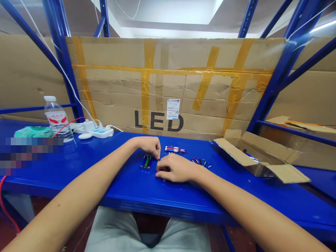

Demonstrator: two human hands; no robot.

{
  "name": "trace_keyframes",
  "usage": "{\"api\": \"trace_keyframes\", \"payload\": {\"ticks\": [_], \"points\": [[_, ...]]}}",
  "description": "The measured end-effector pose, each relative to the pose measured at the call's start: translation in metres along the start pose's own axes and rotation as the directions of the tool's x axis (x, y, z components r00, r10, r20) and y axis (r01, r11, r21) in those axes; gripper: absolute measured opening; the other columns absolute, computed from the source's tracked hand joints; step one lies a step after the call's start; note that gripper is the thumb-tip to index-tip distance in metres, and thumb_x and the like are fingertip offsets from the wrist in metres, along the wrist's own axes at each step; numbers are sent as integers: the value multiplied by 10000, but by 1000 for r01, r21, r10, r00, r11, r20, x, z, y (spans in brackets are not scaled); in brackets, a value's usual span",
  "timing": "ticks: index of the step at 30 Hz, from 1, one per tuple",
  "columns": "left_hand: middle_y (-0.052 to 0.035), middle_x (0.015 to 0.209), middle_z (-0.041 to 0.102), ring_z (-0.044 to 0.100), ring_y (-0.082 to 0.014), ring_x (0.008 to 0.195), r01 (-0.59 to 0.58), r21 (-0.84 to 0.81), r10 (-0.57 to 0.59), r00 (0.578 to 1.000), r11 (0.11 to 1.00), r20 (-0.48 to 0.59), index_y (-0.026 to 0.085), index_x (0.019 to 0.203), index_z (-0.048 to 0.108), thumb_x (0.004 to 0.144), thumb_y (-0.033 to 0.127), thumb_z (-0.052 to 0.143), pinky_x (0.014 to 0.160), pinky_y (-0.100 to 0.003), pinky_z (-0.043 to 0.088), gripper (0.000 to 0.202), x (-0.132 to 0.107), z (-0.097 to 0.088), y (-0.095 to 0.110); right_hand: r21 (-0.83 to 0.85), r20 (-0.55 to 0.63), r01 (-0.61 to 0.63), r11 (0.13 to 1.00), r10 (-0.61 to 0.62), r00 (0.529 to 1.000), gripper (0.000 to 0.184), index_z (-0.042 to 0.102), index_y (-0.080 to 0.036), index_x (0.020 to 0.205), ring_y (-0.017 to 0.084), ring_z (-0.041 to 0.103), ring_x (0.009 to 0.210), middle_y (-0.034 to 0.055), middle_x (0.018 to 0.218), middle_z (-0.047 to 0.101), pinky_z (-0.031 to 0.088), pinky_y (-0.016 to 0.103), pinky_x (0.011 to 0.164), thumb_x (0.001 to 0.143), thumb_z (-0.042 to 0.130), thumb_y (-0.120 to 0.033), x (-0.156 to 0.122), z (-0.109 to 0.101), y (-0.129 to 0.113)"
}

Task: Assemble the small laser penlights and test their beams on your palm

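Note:
My left hand [149, 145] rests on the blue shelf top [110, 182], fingers curled in a pinch over a small row of coloured pen-like sticks [146, 162]. My right hand [173, 168] lies just right of them, fingers curled down on the surface; what it holds, if anything, is hidden. The two hands nearly touch at the fingertips. Behind the hands lies another bundle of red and blue sticks [175, 149]. To the right of my right hand sits a small heap of coloured clips [200, 162].
An open cardboard box [262, 157] lies on its side at the right. A water bottle [56, 118], a green packet [34, 132] and a white power strip [97, 131] stand at the left. A taped cardboard sheet marked LED [173, 87] closes the back between blue uprights.

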State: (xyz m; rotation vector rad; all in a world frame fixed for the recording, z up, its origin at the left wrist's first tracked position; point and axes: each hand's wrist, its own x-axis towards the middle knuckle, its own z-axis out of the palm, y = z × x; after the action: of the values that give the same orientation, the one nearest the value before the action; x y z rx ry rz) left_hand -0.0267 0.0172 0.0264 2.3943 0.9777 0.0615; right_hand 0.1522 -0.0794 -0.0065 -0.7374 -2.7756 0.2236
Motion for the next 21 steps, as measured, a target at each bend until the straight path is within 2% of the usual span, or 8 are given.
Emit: {"api": "trace_keyframes", "payload": {"ticks": [3, 5, 7, 10, 13, 14, 17, 21], "points": [[5, 657, 711, 558, -111, 574, -13, 33, 11, 999, 999, 45, 184, 685, 764, 610, 244, 760, 544, -212, 367, 96, -1, 2, 2, 114, 108, -75, 991, 62, 992, 13, 640, -187, 798, 104, 531, 602, -31, 646, 599, 380, 222, 586, 797, 627, -189, -8, -12, -4], [11, 678, 715, 574, -117, 607, -55, 55, 50, 995, 997, 84, 193, 718, 767, 639, 258, 750, 561, -210, 378, 104, -1, 5, 6, 221, 176, -158, 962, 120, 977, 111, 604, -187, 781, 92, 516, 578, -44, 651, 579, 362, 207, 536, 712, 612, -100, -16, -24, -3], [8, 702, 720, 590, -126, 640, -113, 40, 108, 989, 993, 103, 196, 747, 764, 658, 288, 755, 584, -212, 394, 129, 0, 10, 12, 366, 191, -240, 899, 180, 965, 126, 540, -184, 753, 86, 493, 551, -51, 634, 547, 362, 204, 513, 681, 571, -85, -24, -38, 3], [-4, 775, 723, 611, -134, 708, -224, -3, 224, 975, 975, 2, 191, 806, 758, 721, 306, 724, 646, -214, 421, 148, 4, 20, 21, 542, -48, -246, 804, 321, 946, 192, 468, -195, 816, 97, 505, 616, -33, 725, 556, 402, 220, 558, 662, 549, -114, -36, -55, 25], [-25, 876, 712, 622, -149, 816, -292, 93, 305, 931, 952, -201, 180, 828, 747, 773, 247, 668, 750, -230, 435, 117, 11, 32, 27, 452, -313, -269, 850, 434, 845, 215, 425, -207, 840, 105, 485, 613, -37, 716, 516, 389, 236, 565, 674, 549, -150, -43, -61, 51], [-32, 888, 705, 620, -155, 831, -297, 147, 325, 915, 944, -240, 176, 826, 744, 781, 237, 658, 767, -239, 435, 115, 13, 36, 28, 387, -352, -294, 874, 435, 829, 219, 425, -210, 854, 111, 483, 622, -41, 706, 505, 384, 242, 572, 681, 546, -152, -44, -60, 58], [-40, 876, 693, 617, -160, 824, -300, 255, 361, 900, 919, -244, 170, 807, 739, 795, 210, 639, 776, -248, 436, 108, 18, 45, 29, 240, -368, -359, 902, 426, 826, 236, 416, -220, 895, 120, 460, 604, -52, 675, 488, 354, 252, 560, 698, 526, -153, -43, -52, 71], [-33, 860, 706, 629, -163, 812, -268, 303, 341, 914, 915, -221, 182, 795, 740, 794, 182, 625, 768, -251, 435, 114, 22, 50, 29, 196, -339, -363, 911, 411, 847, 245, 400, -226, 932, 131, 472, 612, -51, 680, 503, 347, 258, 563, 725, 520, -175, -39, -44, 72]]}}
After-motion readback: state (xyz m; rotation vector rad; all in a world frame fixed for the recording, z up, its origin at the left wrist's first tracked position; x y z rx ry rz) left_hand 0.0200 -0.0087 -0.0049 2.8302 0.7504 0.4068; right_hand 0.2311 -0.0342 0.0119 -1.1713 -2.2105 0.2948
